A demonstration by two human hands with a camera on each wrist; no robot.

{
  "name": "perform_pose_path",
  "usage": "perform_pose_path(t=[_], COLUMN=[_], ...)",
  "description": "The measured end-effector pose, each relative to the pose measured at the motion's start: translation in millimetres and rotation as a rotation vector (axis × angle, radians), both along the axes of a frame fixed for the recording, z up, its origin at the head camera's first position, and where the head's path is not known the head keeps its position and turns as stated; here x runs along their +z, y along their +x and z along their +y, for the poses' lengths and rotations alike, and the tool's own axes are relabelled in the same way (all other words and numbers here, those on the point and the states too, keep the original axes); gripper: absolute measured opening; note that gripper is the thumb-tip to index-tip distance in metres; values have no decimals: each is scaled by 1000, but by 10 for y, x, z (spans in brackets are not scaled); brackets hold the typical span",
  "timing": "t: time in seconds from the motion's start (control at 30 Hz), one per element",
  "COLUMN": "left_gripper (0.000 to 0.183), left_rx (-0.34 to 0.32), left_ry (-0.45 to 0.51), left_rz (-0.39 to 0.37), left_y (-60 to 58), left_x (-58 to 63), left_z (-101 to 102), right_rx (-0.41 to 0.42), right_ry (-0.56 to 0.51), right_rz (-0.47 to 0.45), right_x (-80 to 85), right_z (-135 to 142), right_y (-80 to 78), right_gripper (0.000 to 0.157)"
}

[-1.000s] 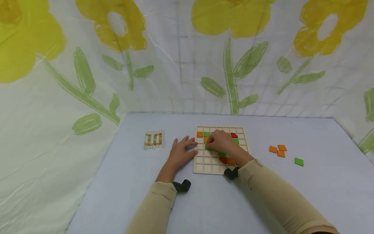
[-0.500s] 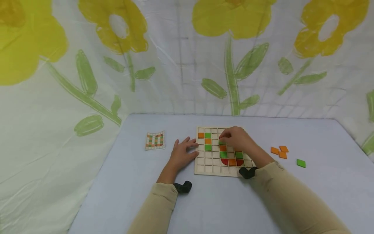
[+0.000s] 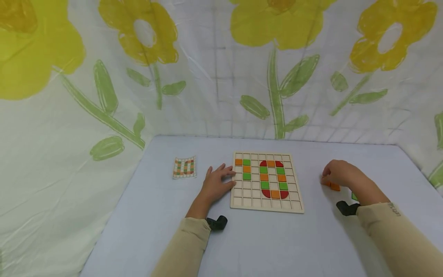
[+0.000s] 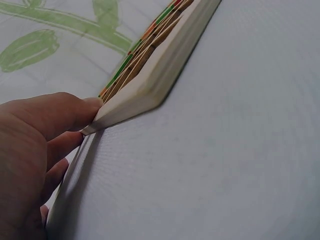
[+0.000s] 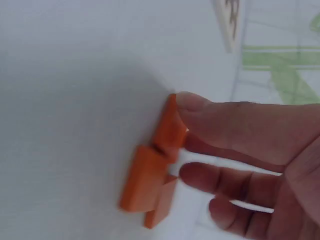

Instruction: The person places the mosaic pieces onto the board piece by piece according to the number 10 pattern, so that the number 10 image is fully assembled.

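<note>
A light wooden grid board (image 3: 249, 202) lies on the table with orange, green and red tiles set in some squares. My left hand (image 3: 213, 185) touches the board's left edge with its thumb and fingertips, fingers relaxed. To the right of the board, my right hand (image 3: 342, 175) is at the small group of orange tiles. In the right wrist view its thumb and forefinger pinch one orange tile (image 5: 167, 125), which still lies close to the table. Two other orange tiles (image 5: 144, 180) lie against it. A green tile (image 3: 354, 196) shows partly behind the right wrist.
A small pattern card (image 3: 184, 167) with a coloured grid lies left of the board. The pale table (image 3: 263, 242) ends at a hanging cloth (image 3: 214, 96) printed with yellow flowers. Black wrist cameras (image 3: 217, 223) sit on both wrists.
My right hand has left the board and moved right to the loose orange tiles, uncovering the tile pattern on the board. My left hand has stayed at the board's left edge.
</note>
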State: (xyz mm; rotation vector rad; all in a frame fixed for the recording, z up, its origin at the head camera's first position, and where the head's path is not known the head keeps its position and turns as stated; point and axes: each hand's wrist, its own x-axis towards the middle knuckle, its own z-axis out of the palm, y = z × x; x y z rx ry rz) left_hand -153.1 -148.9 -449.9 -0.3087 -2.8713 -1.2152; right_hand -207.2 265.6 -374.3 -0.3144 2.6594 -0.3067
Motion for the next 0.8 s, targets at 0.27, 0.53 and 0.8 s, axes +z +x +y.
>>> perform_pose_path(t=[0.27,0.53,0.8], left_gripper=[33,33,33], left_rx=[1,-4,0], left_ry=[13,6,12], left_rz=[2,-8,-3], left_y=[0,-9,1], left_x=[-11,-41,-19], left_z=[-2,3,2], right_rx=[61,57,209], right_ry=[-62,-307,-455], right_rz=[123,241,218], right_x=[-107,-85,-61], right_z=[-15,-525,-1319], right_y=[27,93,191], right_gripper=[10,14,16])
